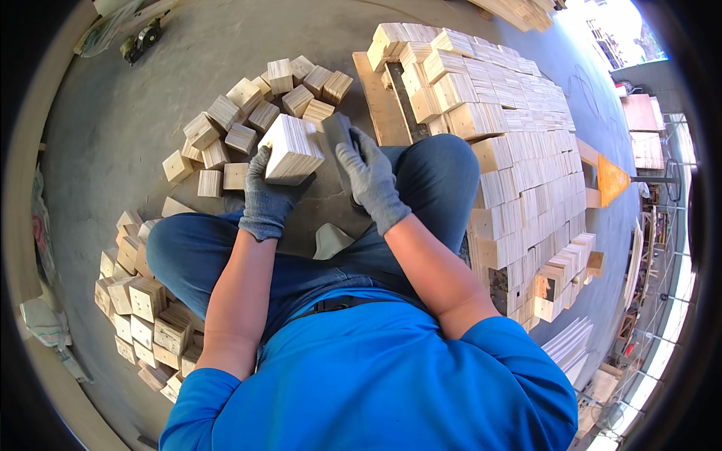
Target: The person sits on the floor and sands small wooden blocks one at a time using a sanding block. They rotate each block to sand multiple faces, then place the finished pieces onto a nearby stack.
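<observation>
My left hand (267, 197), in a grey knit glove, is closed around the lower left side of a plywood block (293, 149) with layered edges. The block is held up above the floor between my bent knees. Also gloved, my right hand (368, 177) grips a dark grey rectangular block (335, 143) that looks like a sanding block. This dark block stands on edge close to the right face of the plywood block; I cannot tell whether the two touch. A pale grey, curved piece (332, 241) lies on the floor between my legs.
Loose wood blocks (224, 113) lie beyond my left knee, and another heap (147, 301) is by my left side. At my right, many blocks stand in tight rows (519, 165) on a wooden pallet (370, 94). An orange triangular part (612, 181) juts out past them. A power tool (141, 41) rests at far left.
</observation>
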{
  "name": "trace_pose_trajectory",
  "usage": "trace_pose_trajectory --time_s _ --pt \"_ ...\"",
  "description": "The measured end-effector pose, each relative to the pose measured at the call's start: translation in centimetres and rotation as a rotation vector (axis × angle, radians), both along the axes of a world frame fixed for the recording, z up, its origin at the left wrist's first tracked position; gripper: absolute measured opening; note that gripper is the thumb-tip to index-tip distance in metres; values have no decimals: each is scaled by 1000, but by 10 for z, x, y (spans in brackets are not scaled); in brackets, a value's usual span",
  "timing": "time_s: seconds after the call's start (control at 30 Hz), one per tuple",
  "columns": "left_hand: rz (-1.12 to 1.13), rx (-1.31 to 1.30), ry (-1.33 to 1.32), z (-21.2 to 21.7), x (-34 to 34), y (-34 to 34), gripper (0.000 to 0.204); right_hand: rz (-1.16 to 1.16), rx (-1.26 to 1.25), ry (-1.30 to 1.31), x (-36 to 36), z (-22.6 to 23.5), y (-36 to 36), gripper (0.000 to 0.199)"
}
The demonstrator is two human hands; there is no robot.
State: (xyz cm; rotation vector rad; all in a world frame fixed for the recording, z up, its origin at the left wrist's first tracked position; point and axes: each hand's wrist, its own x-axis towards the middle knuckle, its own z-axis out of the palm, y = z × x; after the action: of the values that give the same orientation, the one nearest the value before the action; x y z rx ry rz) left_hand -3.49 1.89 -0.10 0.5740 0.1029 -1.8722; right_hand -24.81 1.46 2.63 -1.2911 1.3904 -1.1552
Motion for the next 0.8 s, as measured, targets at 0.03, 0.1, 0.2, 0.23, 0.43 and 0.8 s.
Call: trace_pose_trajectory --time_s 0.03,0.1,0.2,0.23,0.43,0.8 --pt "-3 41 -37 1 -2 0 74 47 -86 116 -1 3 7 58" --pt "-30 23 -2 -5 3 2 75 63 -122 284 7 15 19 59" --pt "-58 -21 -17 -6 2 0 77 78 -135 418 7 15 13 59" --pt "-63 -39 -30 -4 1 -1 78 81 -119 448 6 15 8 59" --pt "-190 -119 -138 11 -12 11 77 -23 -54 411 -6 0 -54 61" --pt "-161 -4 -148 6 -5 5 73 171 -211 389 1 38 32 61"
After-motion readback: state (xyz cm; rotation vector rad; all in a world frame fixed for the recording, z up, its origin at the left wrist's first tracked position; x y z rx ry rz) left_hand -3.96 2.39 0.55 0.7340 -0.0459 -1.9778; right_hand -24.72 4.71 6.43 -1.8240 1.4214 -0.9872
